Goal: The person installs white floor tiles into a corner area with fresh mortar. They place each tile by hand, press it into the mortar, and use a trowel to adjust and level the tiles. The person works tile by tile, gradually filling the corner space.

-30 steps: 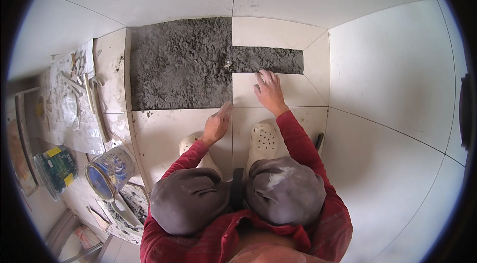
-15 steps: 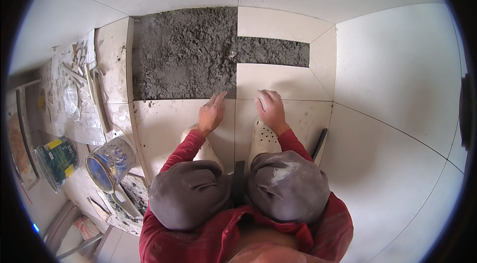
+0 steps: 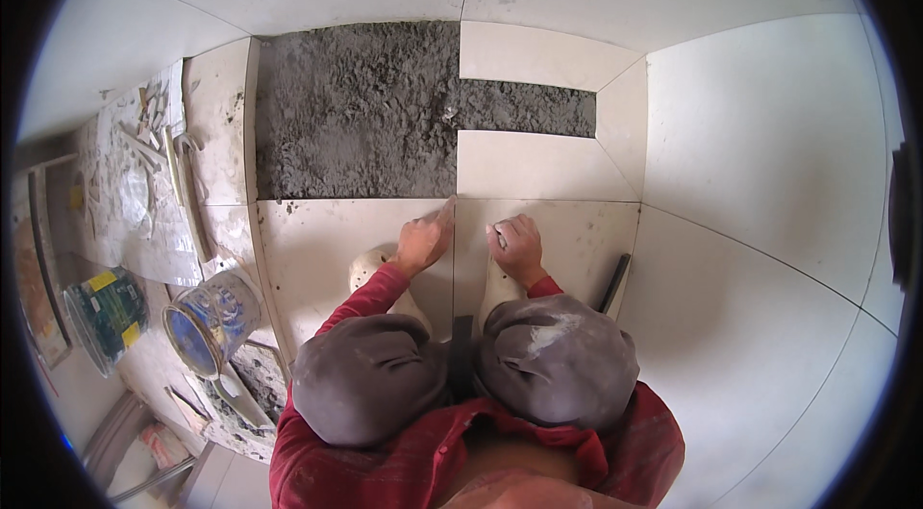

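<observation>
My left hand (image 3: 426, 240) is over the pale floor tile, its index finger stretched out to the tile joint at the near right corner of the dark mortar bed (image 3: 361, 115). Its other fingers are bent, and no object shows in it. To the right of that joint, my right hand (image 3: 516, 248) is closed with curled fingers above a pale tile (image 3: 586, 230); whether they hold anything is hidden. Just beyond both hands lies a cut tile strip (image 3: 529, 166). A second strip (image 3: 538, 52) lies farther off, with a narrow band of mortar (image 3: 538, 107) between them.
A blue-stained bucket (image 3: 212, 317) and a green bucket (image 3: 104, 317) are at the left, tipped in view. A trowel-like tool (image 3: 240, 398) lies near mortar scraps. Tile offcuts (image 3: 144, 139) litter the left floor. A dark bar (image 3: 615, 283) lies right of my knee. Tiled walls (image 3: 760, 124) rise around.
Both hands have drawn slightly nearer to me. My left index finger now points at the tile joint, and my right hand has curled its fingers. The view has tilted a little.
</observation>
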The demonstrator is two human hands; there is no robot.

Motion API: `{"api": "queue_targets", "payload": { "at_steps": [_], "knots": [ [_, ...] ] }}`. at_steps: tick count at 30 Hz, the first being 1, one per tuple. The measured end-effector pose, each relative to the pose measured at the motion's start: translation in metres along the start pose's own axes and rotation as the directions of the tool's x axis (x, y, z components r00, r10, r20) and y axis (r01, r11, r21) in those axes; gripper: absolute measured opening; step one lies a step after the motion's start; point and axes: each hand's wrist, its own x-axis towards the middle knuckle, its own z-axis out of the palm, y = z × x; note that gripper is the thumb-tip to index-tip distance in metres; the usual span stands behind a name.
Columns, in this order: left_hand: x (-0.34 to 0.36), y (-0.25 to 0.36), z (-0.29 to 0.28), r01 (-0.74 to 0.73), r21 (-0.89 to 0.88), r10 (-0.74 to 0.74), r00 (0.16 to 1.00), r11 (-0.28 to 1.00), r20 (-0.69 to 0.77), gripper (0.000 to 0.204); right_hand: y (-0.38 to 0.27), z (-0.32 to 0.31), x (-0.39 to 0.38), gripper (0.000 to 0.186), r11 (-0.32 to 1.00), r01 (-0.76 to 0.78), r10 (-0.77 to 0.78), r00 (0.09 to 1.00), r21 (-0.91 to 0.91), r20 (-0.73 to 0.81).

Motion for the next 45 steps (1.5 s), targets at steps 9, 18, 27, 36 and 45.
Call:
{"api": "queue_targets", "payload": {
  "at_steps": [9, 18, 27, 36, 45],
  "knots": [
    [0.004, 0.005, -0.010, 0.019, -0.056, -0.020, 0.999, 0.998, -0.026, 0.055, 0.005, 0.004, -0.003, 0.015, 1.000, -0.006, 0.006, 1.000, 0.002, -0.003],
    [0.010, -0.007, -0.005, 0.052, -0.157, -0.063, 0.996, 0.986, -0.061, 0.052, 0.004, 0.002, 0.000, 0.016, 0.999, 0.001, 0.000, 1.000, 0.033, -0.023],
    [0.017, -0.011, -0.002, 0.062, -0.117, -0.064, 0.998, 0.991, -0.008, 0.055, 0.000, -0.007, 0.005, 0.018, 0.999, -0.029, 0.030, 0.999, 0.022, -0.027],
    [0.020, -0.002, -0.017, 0.086, -0.164, -0.080, 0.996, 0.983, 0.045, 0.052, 0.004, -0.005, -0.003, 0.015, 0.999, -0.040, 0.040, 0.999, -0.005, -0.003],
    [0.044, -0.027, -0.036, 0.020, -0.344, -0.066, 0.990, 0.939, -0.123, 0.054, 0.027, -0.017, 0.030, 0.015, 0.981, -0.126, 0.141, 0.986, 0.149, -0.094]
  ]
}}
